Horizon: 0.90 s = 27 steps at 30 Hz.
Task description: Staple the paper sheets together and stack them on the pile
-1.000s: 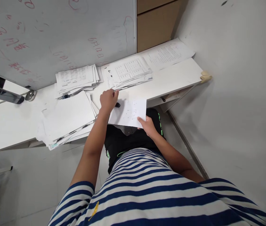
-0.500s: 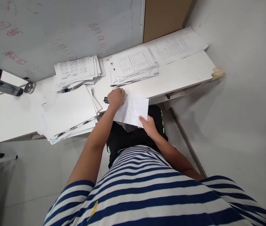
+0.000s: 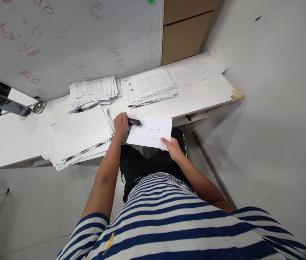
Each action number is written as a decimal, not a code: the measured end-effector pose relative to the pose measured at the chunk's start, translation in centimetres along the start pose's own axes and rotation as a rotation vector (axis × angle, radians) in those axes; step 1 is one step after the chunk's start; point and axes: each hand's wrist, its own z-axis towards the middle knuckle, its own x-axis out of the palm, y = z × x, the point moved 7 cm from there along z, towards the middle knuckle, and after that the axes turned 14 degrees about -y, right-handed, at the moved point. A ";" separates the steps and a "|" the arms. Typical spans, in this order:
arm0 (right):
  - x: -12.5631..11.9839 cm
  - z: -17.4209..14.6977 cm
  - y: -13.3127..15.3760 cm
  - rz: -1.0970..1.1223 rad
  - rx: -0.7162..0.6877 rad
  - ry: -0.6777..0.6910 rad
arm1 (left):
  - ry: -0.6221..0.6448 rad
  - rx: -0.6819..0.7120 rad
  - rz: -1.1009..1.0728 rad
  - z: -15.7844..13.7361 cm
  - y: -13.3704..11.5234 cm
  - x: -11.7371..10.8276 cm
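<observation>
My left hand (image 3: pixel 121 124) is closed around one end of a black stapler (image 3: pixel 134 122) at the desk's front edge. The stapler's other end points right, over the upper left part of a white sheet of paper (image 3: pixel 147 134). That sheet carries small dark marks and lines. Its lower right corner is pinched by my right hand (image 3: pixel 172 147), thumb on top and fingers beneath. The paper reaches out past the desk edge, above my lap. Whether the stapler's jaws touch the paper I cannot tell.
A large paper stack (image 3: pixel 81 131) lies left of my left hand. Behind are a second stack (image 3: pixel 93 92), a printed stack (image 3: pixel 150 88) and a printed sheet (image 3: pixel 193 68). A whiteboard (image 3: pixel 87 39) rises behind the white desk (image 3: pixel 196 95); a wall (image 3: pixel 272 119) stands to the right.
My left hand has shifted left from above the stapler to its end, so more of the stapler shows. The paper has turned slightly in my right hand. The view has tilted a little.
</observation>
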 end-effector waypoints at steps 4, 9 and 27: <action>-3.2 0.5 1.8 0.050 0.038 -0.009 | -0.016 -0.059 0.128 -0.3 1.4 0.5; -8.6 -0.3 4.6 0.020 -0.040 -0.130 | -0.026 -0.088 0.269 -0.6 0.8 0.7; -6.4 -0.6 3.9 -0.050 -0.033 -0.078 | -0.035 -0.100 0.283 -1.0 0.5 0.5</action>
